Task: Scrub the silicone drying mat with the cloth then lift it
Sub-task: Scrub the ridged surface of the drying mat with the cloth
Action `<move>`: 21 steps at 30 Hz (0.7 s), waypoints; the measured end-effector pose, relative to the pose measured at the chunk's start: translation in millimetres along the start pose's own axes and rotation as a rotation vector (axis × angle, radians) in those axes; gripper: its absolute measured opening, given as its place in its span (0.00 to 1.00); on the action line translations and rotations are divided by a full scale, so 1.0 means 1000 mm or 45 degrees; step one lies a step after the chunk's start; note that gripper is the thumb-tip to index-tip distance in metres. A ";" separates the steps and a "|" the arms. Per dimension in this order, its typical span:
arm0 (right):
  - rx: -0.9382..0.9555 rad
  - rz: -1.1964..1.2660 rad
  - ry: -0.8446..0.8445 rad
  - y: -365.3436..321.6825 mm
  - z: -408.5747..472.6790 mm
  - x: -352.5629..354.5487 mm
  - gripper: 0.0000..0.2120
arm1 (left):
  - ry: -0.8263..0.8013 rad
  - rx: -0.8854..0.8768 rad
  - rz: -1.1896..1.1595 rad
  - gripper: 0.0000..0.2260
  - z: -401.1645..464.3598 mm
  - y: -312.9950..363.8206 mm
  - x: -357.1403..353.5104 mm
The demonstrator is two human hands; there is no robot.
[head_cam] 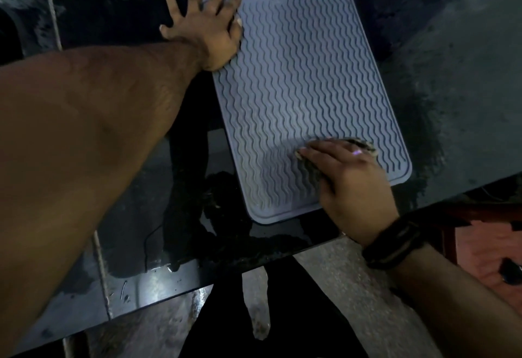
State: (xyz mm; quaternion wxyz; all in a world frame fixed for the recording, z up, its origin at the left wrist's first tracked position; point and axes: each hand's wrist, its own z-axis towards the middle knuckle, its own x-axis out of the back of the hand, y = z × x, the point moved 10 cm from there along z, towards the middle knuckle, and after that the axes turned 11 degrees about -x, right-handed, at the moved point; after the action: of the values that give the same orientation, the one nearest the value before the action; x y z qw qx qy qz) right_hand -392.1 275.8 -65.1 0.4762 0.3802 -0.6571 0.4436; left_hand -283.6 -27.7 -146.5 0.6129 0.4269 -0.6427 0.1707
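A grey silicone drying mat (305,81) with wavy ridges lies flat on a dark wet counter (135,239). My left hand (209,27) presses on the mat's far left corner with fingers spread and straight. My right hand (350,179) lies on the mat's near right part, flat over a mottled cloth (358,143). Only the cloth's edges show past my fingers and under my palm. A dark band sits on my right wrist.
The counter's front edge (254,261) runs diagonally below the mat, with water pooled near it. Beyond the edge are a speckled floor (333,267) and my foot (258,307). A reddish object (485,247) sits at the right.
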 end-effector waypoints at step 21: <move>-0.088 0.834 -0.217 0.040 0.027 0.045 0.21 | -0.154 0.044 -0.025 0.30 0.016 0.019 0.019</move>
State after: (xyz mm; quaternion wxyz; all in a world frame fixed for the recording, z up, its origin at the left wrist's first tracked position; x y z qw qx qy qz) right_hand -448.8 259.6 -34.5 0.2644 0.1683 -0.7966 0.5169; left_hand -306.4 -35.4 -126.1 0.5670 0.4532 -0.6713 0.1499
